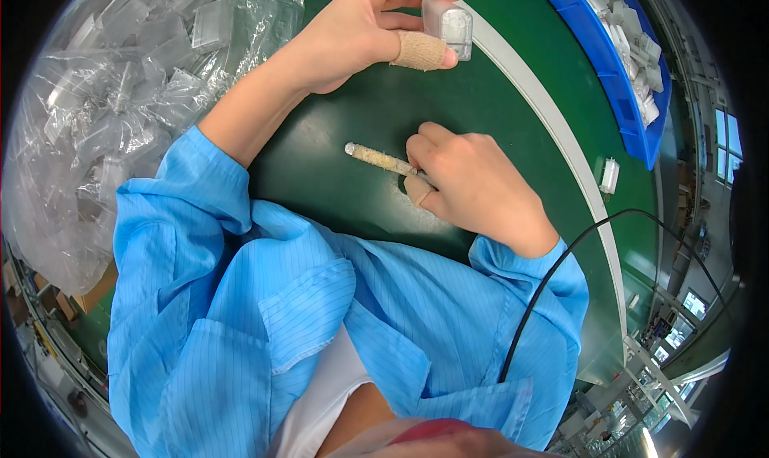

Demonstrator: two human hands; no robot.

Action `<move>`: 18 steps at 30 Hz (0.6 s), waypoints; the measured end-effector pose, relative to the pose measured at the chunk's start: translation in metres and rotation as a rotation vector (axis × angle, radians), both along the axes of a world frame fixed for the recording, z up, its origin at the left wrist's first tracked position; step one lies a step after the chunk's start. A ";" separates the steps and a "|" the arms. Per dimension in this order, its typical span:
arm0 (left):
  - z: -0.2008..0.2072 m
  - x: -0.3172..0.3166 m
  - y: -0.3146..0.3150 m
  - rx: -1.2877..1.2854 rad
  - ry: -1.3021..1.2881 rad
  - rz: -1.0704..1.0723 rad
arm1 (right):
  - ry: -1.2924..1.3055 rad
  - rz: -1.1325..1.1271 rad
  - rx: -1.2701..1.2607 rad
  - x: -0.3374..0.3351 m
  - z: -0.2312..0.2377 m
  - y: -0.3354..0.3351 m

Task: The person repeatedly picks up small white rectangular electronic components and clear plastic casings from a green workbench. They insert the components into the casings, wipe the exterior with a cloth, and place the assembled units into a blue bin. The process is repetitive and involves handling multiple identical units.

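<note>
At the top of the view my left hand [340, 37] is closed on a small clear plastic case [456, 30], pinched between thumb and fingers. Something white shows inside the case. A tan finger bandage wraps the left thumb. Below it and to the right, my right hand [481, 181] grips a slim stick-shaped tool [375, 157] with a rough tan wrapping and a pale tip. The tool points left, apart from the case; its other end is hidden in my fingers. The right thumb also carries a tan wrap.
A large transparent bag [160, 101] of clear plastic cases lies at left. A blue bin [601, 61] with white and clear pieces stands far right. One white piece [609, 176] lies beyond a pale curved strip [553, 121] on the green table [320, 137]. A black cable [553, 270] arcs past my right sleeve.
</note>
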State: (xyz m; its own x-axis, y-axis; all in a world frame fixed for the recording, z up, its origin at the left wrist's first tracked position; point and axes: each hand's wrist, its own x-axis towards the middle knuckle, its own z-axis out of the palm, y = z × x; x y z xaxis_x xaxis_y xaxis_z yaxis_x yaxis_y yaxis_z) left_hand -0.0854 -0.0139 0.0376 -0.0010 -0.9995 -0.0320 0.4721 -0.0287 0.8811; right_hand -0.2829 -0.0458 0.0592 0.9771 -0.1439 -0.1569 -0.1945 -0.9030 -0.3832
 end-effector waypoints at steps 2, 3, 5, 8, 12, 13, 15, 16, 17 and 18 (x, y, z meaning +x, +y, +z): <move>-0.003 0.001 -0.001 -0.021 -0.032 0.003 | 0.005 0.031 -0.034 -0.003 0.000 0.006; -0.004 0.002 -0.002 -0.030 -0.047 0.007 | -0.018 0.001 -0.010 -0.004 0.000 0.008; -0.001 0.000 0.001 -0.032 -0.045 0.023 | -0.065 -0.062 0.036 -0.004 0.002 0.010; -0.006 0.000 0.001 -0.057 0.015 0.017 | -0.062 -0.026 0.046 -0.005 -0.001 0.008; -0.011 0.002 -0.002 -0.087 0.135 -0.048 | -0.010 0.012 0.053 -0.003 -0.002 0.013; -0.009 0.003 -0.002 -0.077 0.087 -0.035 | -0.009 0.039 0.039 -0.004 -0.002 0.013; -0.008 0.001 -0.003 -0.053 0.000 -0.006 | -0.030 0.057 0.008 -0.004 -0.001 0.013; -0.011 -0.001 -0.004 -0.145 -0.088 0.028 | -0.053 0.047 -0.010 -0.005 0.000 0.012; -0.016 -0.004 -0.006 -0.237 -0.177 0.061 | -0.076 0.037 -0.028 -0.006 0.003 0.010; -0.020 -0.005 -0.006 -0.325 -0.271 0.104 | -0.160 0.004 0.035 -0.007 0.006 0.005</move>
